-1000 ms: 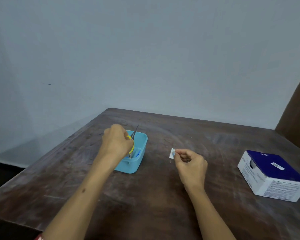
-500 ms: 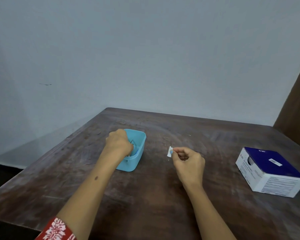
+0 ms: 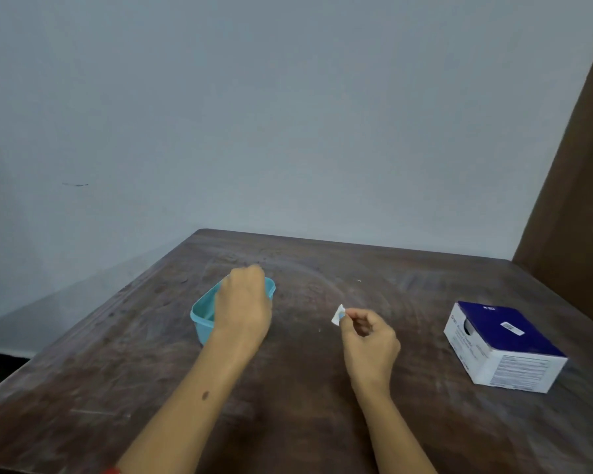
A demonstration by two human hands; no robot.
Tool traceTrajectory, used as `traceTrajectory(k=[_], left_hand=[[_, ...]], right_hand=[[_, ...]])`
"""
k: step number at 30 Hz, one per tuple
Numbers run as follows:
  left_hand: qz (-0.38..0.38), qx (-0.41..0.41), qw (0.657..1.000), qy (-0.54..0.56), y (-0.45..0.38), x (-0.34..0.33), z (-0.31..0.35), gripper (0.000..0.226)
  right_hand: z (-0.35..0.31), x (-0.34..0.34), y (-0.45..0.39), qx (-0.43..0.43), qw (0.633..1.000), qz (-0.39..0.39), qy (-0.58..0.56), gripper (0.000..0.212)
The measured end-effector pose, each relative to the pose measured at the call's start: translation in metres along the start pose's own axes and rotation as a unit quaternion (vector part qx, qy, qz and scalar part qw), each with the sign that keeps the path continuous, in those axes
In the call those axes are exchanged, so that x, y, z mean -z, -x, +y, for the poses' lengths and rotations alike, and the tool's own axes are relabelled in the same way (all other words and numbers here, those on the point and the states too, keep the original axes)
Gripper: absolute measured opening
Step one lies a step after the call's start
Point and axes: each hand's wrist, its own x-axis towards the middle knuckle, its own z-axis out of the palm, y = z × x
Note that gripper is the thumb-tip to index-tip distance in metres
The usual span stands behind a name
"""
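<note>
Hidden fingers leave the grip of the left hand (image 3: 242,309) impossible to tell: it hangs, back up, over the blue tub (image 3: 199,314) at 9 o'clock from the middle of the table (image 3: 288,422). Near that middle the right hand (image 3: 370,343) pinches a small white packet (image 3: 338,314) between thumb and forefinger, at the hand's 11 o'clock. At 3 o'clock, well apart, lies a box (image 3: 504,347).

I work at a dark, scuffed wooden table (image 3: 288,422). A box (image 3: 504,347) with a dark blue top and white printed sides sits on the table near its right edge. Beyond the table's far edge I see a pale grey wall (image 3: 288,114) bearing a small dark mark (image 3: 76,184). A brown panel (image 3: 579,200) rises past the table's far right corner.
</note>
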Motion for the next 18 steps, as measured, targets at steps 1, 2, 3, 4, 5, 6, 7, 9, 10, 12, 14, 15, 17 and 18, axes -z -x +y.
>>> traceTrajectory(k=[1, 2, 3, 4, 5, 6, 7, 9, 10, 12, 14, 15, 17, 18], left_hand=[[0.033, -0.030, 0.998, 0.039, 0.006, -0.002, 0.005, 0.012], [0.058, -0.060, 0.993, 0.085, 0.014, -0.006, 0.009, 0.013], [0.069, -0.085, 0.986, 0.127, 0.021, -0.011, 0.013, 0.019], [0.070, -0.108, 0.978, 0.162, 0.031, -0.015, 0.018, 0.024], [0.065, -0.127, 0.970, 0.195, 0.041, -0.020, 0.023, 0.027], [0.057, -0.140, 0.962, 0.229, 0.052, -0.025, 0.029, 0.029], [0.050, -0.145, 0.953, 0.262, 0.063, -0.029, 0.035, 0.030], [0.036, -0.144, 0.935, 0.323, 0.088, -0.035, 0.047, 0.028], [0.030, -0.143, 0.923, 0.357, 0.100, -0.036, 0.054, 0.028], [0.001, -0.139, 0.895, 0.425, 0.131, -0.039, 0.069, 0.026], [-0.010, -0.134, 0.875, 0.466, 0.162, -0.045, 0.083, 0.023], [-0.012, -0.128, 0.868, 0.480, 0.178, -0.049, 0.091, 0.024], [-0.029, -0.119, 0.854, 0.505, 0.212, -0.054, 0.108, 0.024], [-0.036, -0.121, 0.848, 0.515, 0.227, -0.055, 0.116, 0.024]], right_hand=[[0.000, 0.002, 0.002, -0.007, 1.000, 0.008, -0.015, 0.028], [0.001, 0.005, 0.005, -0.011, 0.999, 0.016, -0.030, 0.030], [0.001, 0.008, 0.007, -0.016, 0.999, 0.022, -0.045, 0.031], [0.000, 0.012, 0.011, -0.020, 0.997, 0.028, -0.064, 0.030], [-0.001, 0.017, 0.015, -0.023, 0.996, 0.033, -0.085, 0.027], [-0.003, 0.024, 0.020, -0.024, 0.994, 0.038, -0.102, 0.025], [-0.005, 0.032, 0.025, -0.018, 0.993, 0.040, -0.111, 0.023], [-0.007, 0.051, 0.040, -0.002, 0.993, 0.039, -0.111, 0.025], [-0.008, 0.062, 0.048, 0.003, 0.993, 0.038, -0.113, 0.026], [-0.005, 0.088, 0.065, 0.002, 0.992, 0.042, -0.121, 0.028], [-0.001, 0.117, 0.080, -0.001, 0.990, 0.060, -0.125, 0.032], [0.001, 0.132, 0.087, 0.000, 0.990, 0.072, -0.125, 0.034], [0.004, 0.168, 0.102, 0.003, 0.988, 0.098, -0.122, 0.030], [0.004, 0.184, 0.108, 0.005, 0.987, 0.108, -0.119, 0.027]])
